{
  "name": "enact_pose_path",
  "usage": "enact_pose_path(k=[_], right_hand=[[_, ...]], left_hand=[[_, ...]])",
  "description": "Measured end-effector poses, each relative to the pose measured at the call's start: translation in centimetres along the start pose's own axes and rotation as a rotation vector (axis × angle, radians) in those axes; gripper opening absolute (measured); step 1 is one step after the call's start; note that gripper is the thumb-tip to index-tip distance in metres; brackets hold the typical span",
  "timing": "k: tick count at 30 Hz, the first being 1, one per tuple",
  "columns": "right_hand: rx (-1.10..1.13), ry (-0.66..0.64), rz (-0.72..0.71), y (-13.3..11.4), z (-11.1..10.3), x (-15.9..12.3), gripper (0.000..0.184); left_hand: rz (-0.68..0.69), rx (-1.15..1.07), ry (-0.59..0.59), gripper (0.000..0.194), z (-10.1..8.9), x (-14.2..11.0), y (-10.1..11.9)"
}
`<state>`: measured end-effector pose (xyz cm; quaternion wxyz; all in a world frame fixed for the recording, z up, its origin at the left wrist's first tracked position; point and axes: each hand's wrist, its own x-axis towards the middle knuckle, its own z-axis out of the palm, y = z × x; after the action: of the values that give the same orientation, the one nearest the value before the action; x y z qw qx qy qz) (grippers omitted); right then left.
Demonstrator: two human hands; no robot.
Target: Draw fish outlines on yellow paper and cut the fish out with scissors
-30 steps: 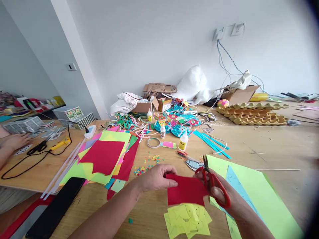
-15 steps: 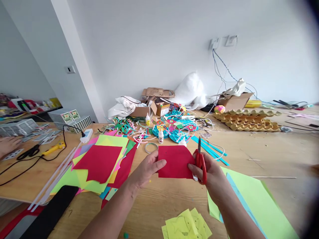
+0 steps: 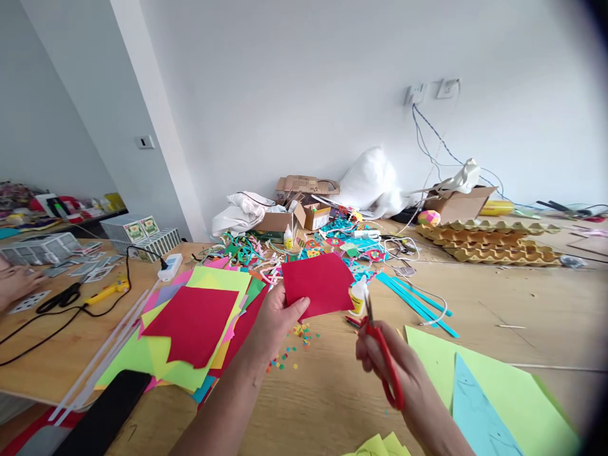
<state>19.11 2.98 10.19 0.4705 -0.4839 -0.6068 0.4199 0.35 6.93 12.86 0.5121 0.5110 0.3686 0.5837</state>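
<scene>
Head view: wooden table [image 3: 304, 408] before pale wall [image 3: 266, 95], left fingers [image 3: 297, 309] tight on red paper [image 3: 319, 283], right fingers [image 3: 365, 352] round scissors [image 3: 388, 368].

The fingers of the left hand [image 3: 274, 316] vanish behind the red sheet [image 3: 318, 285], which also covers part of the glue bottle [image 3: 360, 297]. The right hand [image 3: 405, 360] partly hides the blurred scissors [image 3: 382, 347]. The bottom edge cuts off the yellow paper [image 3: 379, 447], blue paper [image 3: 479, 402] and black slab [image 3: 107, 411]; the left edge, another person's hand [image 3: 18, 285].
</scene>
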Motion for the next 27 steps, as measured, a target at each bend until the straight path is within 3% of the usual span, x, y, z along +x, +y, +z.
enact_pose_path(k=[4, 8, 19, 27], right_hand=[[-0.144, -0.2, 0.033, 0.6, 2.1, -1.1, 0.033], [-0.191, -0.295, 0.034, -0.4, 3.8, -1.2, 0.034], [-0.026, -0.29, 0.087, -1.5, 5.4, 0.3, 0.034], [-0.029, -0.259, 0.082, -1.7, 5.2, 0.2, 0.035]], left_hand=[[0.041, 0.014, 0.064, 0.026, -0.6, 0.2, 0.3], [0.059, 0.0, 0.066, 0.022, -0.7, 0.1, 0.5], [0.058, 0.032, 0.124, 0.027, -0.2, -0.2, 1.4], [0.019, 0.011, 0.177, 0.029, 0.4, -0.6, 1.7]])
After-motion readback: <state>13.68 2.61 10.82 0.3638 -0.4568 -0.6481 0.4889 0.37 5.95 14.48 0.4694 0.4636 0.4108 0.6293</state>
